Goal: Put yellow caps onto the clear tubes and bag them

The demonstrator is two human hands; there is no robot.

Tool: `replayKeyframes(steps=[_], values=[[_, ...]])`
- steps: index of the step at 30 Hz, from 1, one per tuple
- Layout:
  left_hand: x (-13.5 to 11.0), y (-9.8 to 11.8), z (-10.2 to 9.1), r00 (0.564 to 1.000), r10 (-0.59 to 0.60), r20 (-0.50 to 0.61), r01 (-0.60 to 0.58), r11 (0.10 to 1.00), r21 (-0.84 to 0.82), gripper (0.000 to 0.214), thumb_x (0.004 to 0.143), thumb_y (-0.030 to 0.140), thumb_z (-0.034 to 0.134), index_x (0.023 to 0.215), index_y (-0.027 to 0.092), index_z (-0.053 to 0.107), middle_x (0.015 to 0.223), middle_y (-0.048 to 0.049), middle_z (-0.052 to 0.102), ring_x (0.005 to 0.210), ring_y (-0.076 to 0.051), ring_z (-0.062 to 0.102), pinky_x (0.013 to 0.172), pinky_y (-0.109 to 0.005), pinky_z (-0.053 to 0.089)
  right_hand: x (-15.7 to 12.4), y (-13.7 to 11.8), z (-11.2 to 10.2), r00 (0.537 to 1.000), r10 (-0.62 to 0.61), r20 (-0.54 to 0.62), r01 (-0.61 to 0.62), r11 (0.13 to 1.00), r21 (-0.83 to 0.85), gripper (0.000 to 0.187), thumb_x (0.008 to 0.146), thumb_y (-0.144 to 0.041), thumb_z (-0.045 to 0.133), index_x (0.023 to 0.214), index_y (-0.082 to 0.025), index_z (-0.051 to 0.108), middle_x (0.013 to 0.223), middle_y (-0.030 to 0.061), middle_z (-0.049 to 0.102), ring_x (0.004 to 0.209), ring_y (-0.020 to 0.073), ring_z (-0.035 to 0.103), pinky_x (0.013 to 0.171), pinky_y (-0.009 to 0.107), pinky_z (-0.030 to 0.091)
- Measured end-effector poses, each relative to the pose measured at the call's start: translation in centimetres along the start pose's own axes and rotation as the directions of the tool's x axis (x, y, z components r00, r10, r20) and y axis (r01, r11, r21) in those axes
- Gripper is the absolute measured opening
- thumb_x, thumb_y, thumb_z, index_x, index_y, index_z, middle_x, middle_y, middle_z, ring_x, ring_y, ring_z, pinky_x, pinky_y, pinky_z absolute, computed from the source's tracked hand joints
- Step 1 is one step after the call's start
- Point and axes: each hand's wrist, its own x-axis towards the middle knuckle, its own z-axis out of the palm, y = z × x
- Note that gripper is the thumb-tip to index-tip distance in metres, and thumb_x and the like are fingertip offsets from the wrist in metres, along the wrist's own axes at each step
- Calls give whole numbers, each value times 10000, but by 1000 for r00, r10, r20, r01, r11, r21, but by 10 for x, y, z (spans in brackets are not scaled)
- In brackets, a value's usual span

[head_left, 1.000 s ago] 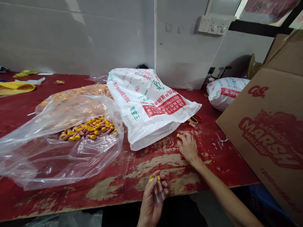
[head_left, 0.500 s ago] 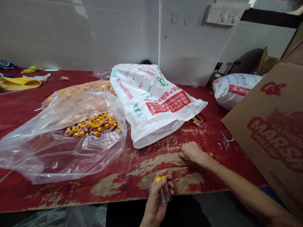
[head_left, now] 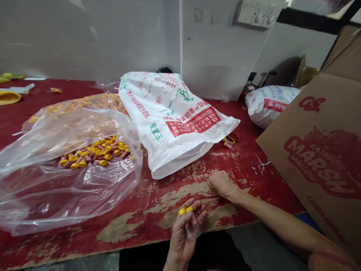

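Note:
My left hand (head_left: 184, 233) is at the near table edge, fingers curled round small clear tubes with yellow caps (head_left: 185, 210). My right hand (head_left: 221, 183) rests on the worn red table (head_left: 175, 195), fingers closed in a loose fist; what is in it I cannot make out. A big clear plastic bag (head_left: 70, 177) lies open at the left with several yellow-capped tubes (head_left: 93, 152) spilled inside. A white printed woven sack (head_left: 172, 116) lies just beyond my right hand.
A large cardboard box (head_left: 324, 158) printed "MARSH MALLOW" stands at the right. A second white sack (head_left: 267, 103) lies behind it by the wall. Red and yellow bits (head_left: 231, 140) poke out under the sack. Yellow items (head_left: 8, 96) sit far left.
My right hand has pulled back from the sack's edge toward me and closed into a fist. The left hand stays at the table edge with the capped tubes.

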Motion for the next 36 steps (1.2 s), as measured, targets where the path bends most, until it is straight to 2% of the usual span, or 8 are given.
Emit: replayKeyframes(steps=[4,7,9,12,17,24,29,36], values=[[2,5,-22,981,37,191,-9,989,-144,361,790,115,498,1084,213,683,1100,-108,692,1118,-273,588,1031,-470,395,-28,-37,17,954,1,-299,70,972,224,306,965,-239,334,893,-181,626,841,48,656,767,142,603,663,232,411],[6,10,-35,858,54,511,46,982,-181,427,885,106,339,1092,232,690,1066,-93,709,1120,-207,593,1029,-376,407,-51,-73,32,807,-1,-590,288,874,392,236,946,-255,379,910,-183,601,852,46,617,784,155,556,686,258,406],[6,12,-37,769,41,638,94,980,-176,504,908,75,250,1092,235,691,1057,-84,714,1098,-171,606,1008,-321,423,-55,-79,34,755,-77,-651,408,833,374,196,925,-294,429,961,-208,602,887,43,598,818,170,529,728,282,407],[4,13,-34,746,18,665,108,983,-147,483,926,116,248,1158,244,651,1163,-84,669,1169,-204,558,1059,-403,367,-33,-39,29,726,-52,-685,369,871,325,191,889,-319,469,947,-217,620,953,49,565,863,174,504,781,294,412],[6,6,-28,780,24,626,70,990,-124,420,924,150,316,1138,241,666,1202,-96,646,1160,-259,562,1063,-475,347,37,69,30,618,384,-686,-90,901,423,304,879,-232,369,1028,-105,602,1027,142,531,965,239,484,854,377,389],[25,4,-19,940,-18,342,56,993,-99,238,830,124,539,968,200,718,1029,-85,711,961,-240,659,901,-410,503,62,80,49,652,402,-643,-224,912,343,392,905,-301,386,1255,-156,488,1250,137,457,1093,271,405,913,402,289],[18,7,-20,956,-54,289,58,998,-5,225,708,128,690,922,195,708,850,-42,698,774,-186,657,754,-342,551,71,113,40,672,557,-488,-532,822,206,332,905,-306,426,1184,-142,503,1172,172,482,1037,301,410,829,408,296],[16,5,-15,963,-38,266,39,999,3,279,606,178,788,864,181,682,816,-41,676,710,-174,634,607,-278,527,65,120,29,816,469,-337,-453,882,130,291,937,-314,383,1076,-123,553,1080,153,547,973,244,499,749,307,335]])
